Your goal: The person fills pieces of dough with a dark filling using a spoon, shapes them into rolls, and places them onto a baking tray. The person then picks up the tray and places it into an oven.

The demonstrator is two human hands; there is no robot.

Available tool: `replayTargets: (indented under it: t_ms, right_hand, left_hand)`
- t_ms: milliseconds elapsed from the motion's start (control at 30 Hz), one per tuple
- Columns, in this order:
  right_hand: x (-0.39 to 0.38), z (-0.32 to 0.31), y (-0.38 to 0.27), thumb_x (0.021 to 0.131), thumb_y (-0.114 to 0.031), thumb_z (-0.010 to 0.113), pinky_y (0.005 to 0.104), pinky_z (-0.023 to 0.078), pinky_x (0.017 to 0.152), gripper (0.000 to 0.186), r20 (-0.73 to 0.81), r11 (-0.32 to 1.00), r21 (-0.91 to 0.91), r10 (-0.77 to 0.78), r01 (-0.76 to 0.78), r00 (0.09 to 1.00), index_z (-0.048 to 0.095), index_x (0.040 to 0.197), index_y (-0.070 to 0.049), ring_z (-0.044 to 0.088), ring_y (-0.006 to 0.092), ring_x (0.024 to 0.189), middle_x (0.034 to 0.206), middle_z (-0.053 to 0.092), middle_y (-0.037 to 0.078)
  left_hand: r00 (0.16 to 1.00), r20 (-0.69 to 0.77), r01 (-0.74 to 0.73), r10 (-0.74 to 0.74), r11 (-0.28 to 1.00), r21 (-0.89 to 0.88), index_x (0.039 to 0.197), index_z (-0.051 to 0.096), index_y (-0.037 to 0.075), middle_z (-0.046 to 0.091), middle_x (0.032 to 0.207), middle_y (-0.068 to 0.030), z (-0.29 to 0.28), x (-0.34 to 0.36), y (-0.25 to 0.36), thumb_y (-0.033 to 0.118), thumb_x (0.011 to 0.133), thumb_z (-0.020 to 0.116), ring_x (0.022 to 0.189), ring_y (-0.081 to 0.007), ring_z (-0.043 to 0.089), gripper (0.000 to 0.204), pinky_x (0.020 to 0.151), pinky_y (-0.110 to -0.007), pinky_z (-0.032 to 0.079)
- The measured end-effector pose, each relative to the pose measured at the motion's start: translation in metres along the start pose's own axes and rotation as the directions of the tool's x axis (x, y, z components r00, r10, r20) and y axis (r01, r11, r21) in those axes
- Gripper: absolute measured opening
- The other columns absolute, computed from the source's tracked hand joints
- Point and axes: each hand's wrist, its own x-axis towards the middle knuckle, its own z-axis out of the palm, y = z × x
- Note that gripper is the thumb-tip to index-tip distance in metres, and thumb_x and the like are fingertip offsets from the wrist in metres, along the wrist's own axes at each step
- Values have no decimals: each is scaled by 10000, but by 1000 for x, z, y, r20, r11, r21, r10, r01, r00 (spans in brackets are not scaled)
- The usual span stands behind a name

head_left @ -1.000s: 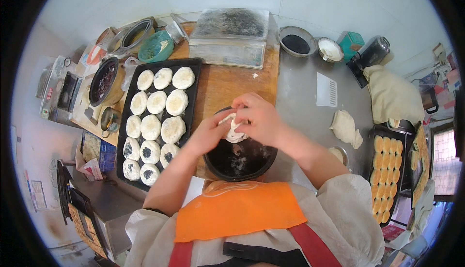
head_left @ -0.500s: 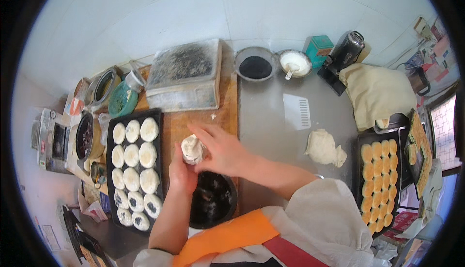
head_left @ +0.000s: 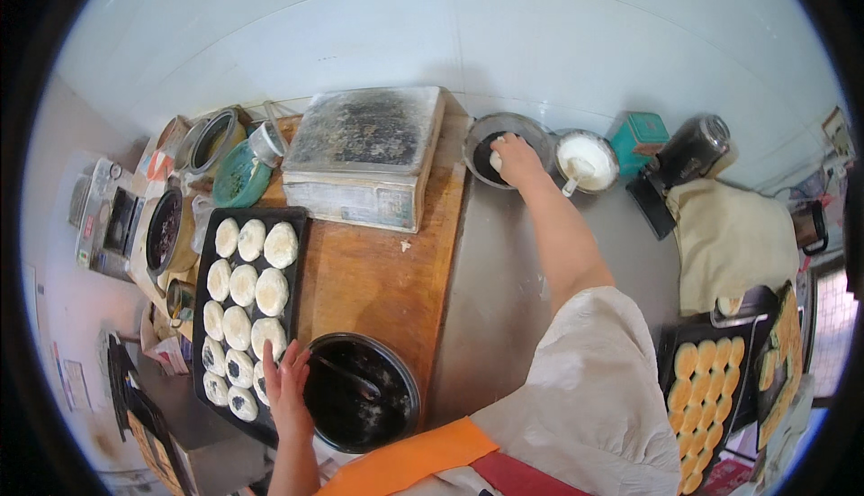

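My right hand (head_left: 518,163) reaches into the metal bowl of fine black seeds (head_left: 483,149) at the back. Its fingers close round a whitish dough bun (head_left: 496,161), pressed down against the seeds; the bun is mostly covered by the hand. Fingers spread, my left hand (head_left: 290,390) holds nothing and hovers over the lower right edge of a black baking tray (head_left: 267,426). Rows of pale round buns (head_left: 237,328) fill that tray, and some near its front carry black seeds on top. Just right of my left hand stands a dark round pan (head_left: 360,388) with a utensil in it.
A dusty scale (head_left: 360,131) stands on the wooden board (head_left: 378,271). A bowl of white powder with a spoon (head_left: 587,161) adjoins the seed bowl. At right are a green tin (head_left: 639,140), a cream cloth (head_left: 733,235) and a tray of golden buns (head_left: 706,397). Bowls crowd the left.
My hands have parted from around the dough bun. The right carried it up to the seed bowl; the left moved down and left, opening. The view has shifted, and my right arm and sleeve hide the dough lump.
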Motion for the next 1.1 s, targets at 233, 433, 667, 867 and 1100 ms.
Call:
replayTargets:
  t_ms: [233,433,667,867,1100]
  right_hand:
    - [-39,-26,-28,793,24,596,500,482,953,584,81,7,996,398,-91,914,502,1356,-104,595,363,1119,1366,513,130]
    - [-180,-62,-240,844,-156,646,517,384,1068,712,56,-727,673,-138,-140,989,326,1473,-68,482,330,1277,1412,461,175]
    - [-300,-62,-441,668,-70,816,359,401,1057,908,46,342,930,-473,135,880,348,1441,24,480,245,1280,1392,482,156]
    - [-327,32,-586,646,-127,823,369,500,869,520,90,452,870,-540,198,837,619,1117,-47,623,327,1007,1125,609,131]
    - [-347,88,-629,747,-161,756,367,514,791,460,-110,677,502,-568,538,816,613,1160,-17,650,281,963,1047,677,131]
  left_hand:
    - [999,34,47,-43,988,-149,1443,342,32,523,1339,-213,-14,-6,-2,356,1014,468,1186,-311,568,553,1018,-416,422]
    - [895,446,261,-11,824,-503,1436,341,20,348,1512,-136,28,9,-8,596,955,416,1412,-323,300,754,1126,-516,288]
    - [864,482,453,-146,642,-619,1395,419,114,494,1375,-53,-100,-43,-17,537,1006,354,1267,-214,477,578,1047,-434,382]
    - [995,8,103,-104,971,-218,1459,351,106,578,1201,-59,-286,-61,-76,361,955,585,972,-129,563,610,805,-309,506]
    - [886,-220,387,-408,912,-134,1329,429,-4,623,1081,-130,-377,-52,-169,316,838,730,856,-183,627,659,646,-308,548]
